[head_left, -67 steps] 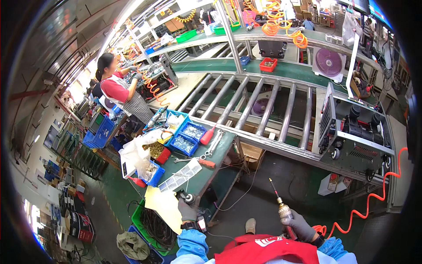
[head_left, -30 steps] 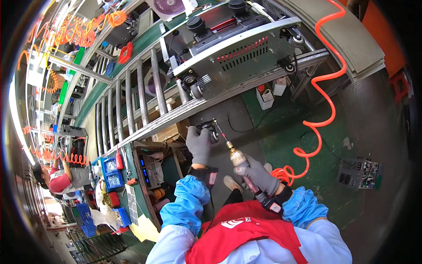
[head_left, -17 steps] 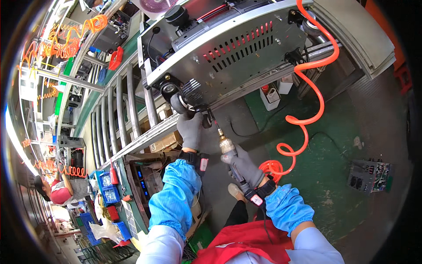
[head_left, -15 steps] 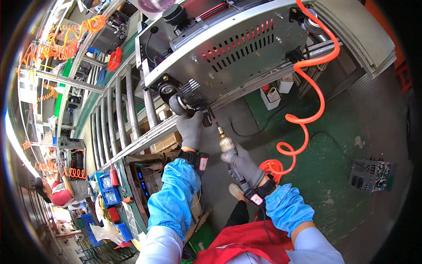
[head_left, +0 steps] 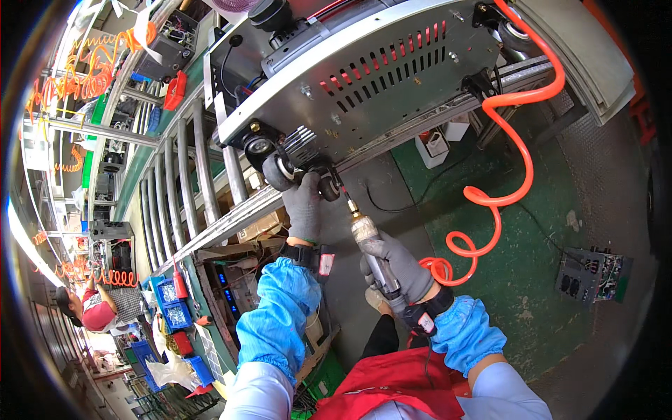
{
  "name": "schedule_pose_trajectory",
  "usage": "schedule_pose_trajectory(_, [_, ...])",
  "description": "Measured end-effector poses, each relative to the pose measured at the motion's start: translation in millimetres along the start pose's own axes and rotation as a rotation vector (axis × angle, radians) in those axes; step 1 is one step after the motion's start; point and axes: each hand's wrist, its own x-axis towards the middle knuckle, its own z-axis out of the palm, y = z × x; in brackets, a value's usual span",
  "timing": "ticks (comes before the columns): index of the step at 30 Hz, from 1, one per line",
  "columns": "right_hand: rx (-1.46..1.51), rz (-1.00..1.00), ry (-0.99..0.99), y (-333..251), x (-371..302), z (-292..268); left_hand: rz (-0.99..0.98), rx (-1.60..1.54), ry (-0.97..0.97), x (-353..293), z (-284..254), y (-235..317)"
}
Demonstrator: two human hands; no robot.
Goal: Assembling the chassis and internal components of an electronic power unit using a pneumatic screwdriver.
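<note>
A grey metal chassis (head_left: pixel 385 84) with rows of slots lies tilted on the roller line. At its near left corner sits a twin-wheel caster (head_left: pixel 278 172) on a black bracket. My left hand (head_left: pixel 304 213), in a grey glove, is closed on the caster from below, its fingertips partly hidden between the wheels. My right hand (head_left: pixel 400 269), gloved too, wraps round the body of a pneumatic screwdriver (head_left: pixel 366 229). The driver's thin bit points up and reaches the caster bracket beside the right wheel; the exact contact is too small to tell.
An orange coiled air hose (head_left: pixel 521 168) loops down on the right. Metal rollers (head_left: pixel 189 182) run off to the left. Blue parts bins (head_left: pixel 175 315) hold small hardware at lower left. A circuit unit (head_left: pixel 593 275) rests on the green floor; a person (head_left: pixel 98 308) is far left.
My right hand and the screwdriver have shifted slightly down and right in view. The hose has swung right. The caster shows slightly lower and further left, with my left hand still on it.
</note>
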Motion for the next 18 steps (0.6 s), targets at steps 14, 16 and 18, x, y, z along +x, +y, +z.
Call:
schedule_pose_trajectory(14, [-0.007, -0.012, -0.049, -9.3, -3.2, -4.5, 0.019, 0.118, 0.110, 6.1, 7.3, -15.8])
schedule_pose_trajectory(16, [-0.014, -0.018, -0.042, -9.8, -4.2, -4.2, 0.108, 0.138, 0.147, 7.7, 9.1, -20.3])
schedule_pose_trajectory(18, [-0.046, -0.017, -0.022, -10.5, -4.7, -3.8, 0.114, 0.144, 0.147, 8.5, 10.3, -22.1])
